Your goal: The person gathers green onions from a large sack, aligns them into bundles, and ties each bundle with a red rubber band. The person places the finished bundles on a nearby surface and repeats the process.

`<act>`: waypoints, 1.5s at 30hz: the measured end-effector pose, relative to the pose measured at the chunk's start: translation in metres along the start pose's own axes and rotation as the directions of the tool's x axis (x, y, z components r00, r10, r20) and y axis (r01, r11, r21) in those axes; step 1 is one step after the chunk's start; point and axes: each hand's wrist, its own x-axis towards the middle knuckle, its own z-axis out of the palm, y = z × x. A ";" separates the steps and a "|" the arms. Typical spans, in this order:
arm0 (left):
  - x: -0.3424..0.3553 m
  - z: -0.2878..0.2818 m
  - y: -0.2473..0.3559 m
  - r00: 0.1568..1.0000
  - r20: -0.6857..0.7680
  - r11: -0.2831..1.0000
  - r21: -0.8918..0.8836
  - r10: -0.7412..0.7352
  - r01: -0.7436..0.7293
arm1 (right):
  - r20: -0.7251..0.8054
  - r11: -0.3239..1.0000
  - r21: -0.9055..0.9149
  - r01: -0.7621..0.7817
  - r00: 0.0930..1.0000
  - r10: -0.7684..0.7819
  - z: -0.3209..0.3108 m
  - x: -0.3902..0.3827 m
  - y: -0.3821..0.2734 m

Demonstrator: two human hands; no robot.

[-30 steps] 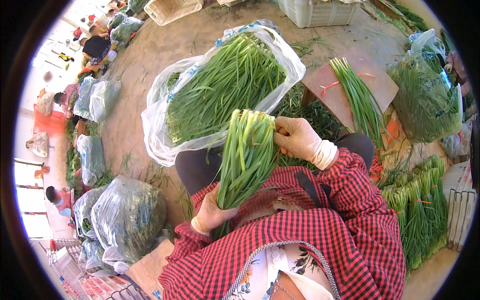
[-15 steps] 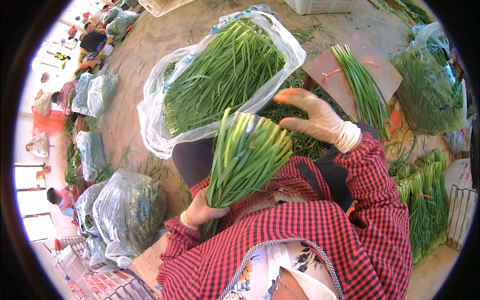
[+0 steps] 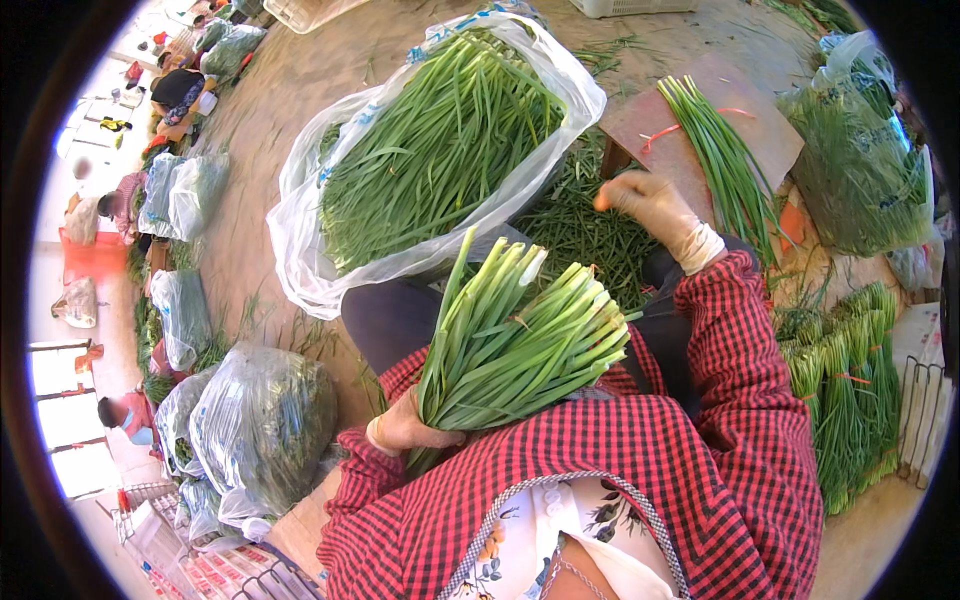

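My left hand (image 3: 412,420) is wrapped round the lower part of a thick bunch of garlic chives (image 3: 510,345) in front of my lap. The pale cut ends fan out up and to the right, parted in two clumps. My right hand (image 3: 650,208), in a thin pale glove with orange on the fingertips, hovers apart from the bunch. Its fingers are curled together, and whatever they may hold is hidden. Beyond my knees, a clear plastic bag (image 3: 300,235) lies open, full of loose garlic chives (image 3: 440,150).
On a low board (image 3: 770,160) at the right lies a small chive bundle (image 3: 715,140) over a red tie. Loose trimmings (image 3: 585,225) cover the ground beneath my right hand. Tied bundles (image 3: 850,400) stand at right; filled bags (image 3: 265,425) line the left, where people (image 3: 180,95) sit.
The bunch's cut ends have swung right and spread into two clumps. My right hand has moved off to the right, and its open fingers have curled closed.
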 end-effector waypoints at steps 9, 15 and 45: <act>0.012 0.000 0.005 0.991 0.116 0.996 0.066 -0.072 0.065 | 0.637 0.942 0.306 -0.136 0.765 -0.097 0.035 -0.015 -0.014; 0.014 0.007 0.032 0.988 -0.017 0.766 0.634 0.152 -0.107 | 0.559 0.889 0.429 -0.162 0.821 -0.120 0.035 -0.035 -0.018; 0.011 -0.008 0.054 0.865 -0.141 -0.211 0.940 0.481 0.270 | -0.004 0.664 -0.560 0.496 0.799 -0.601 0.079 -0.047 -0.039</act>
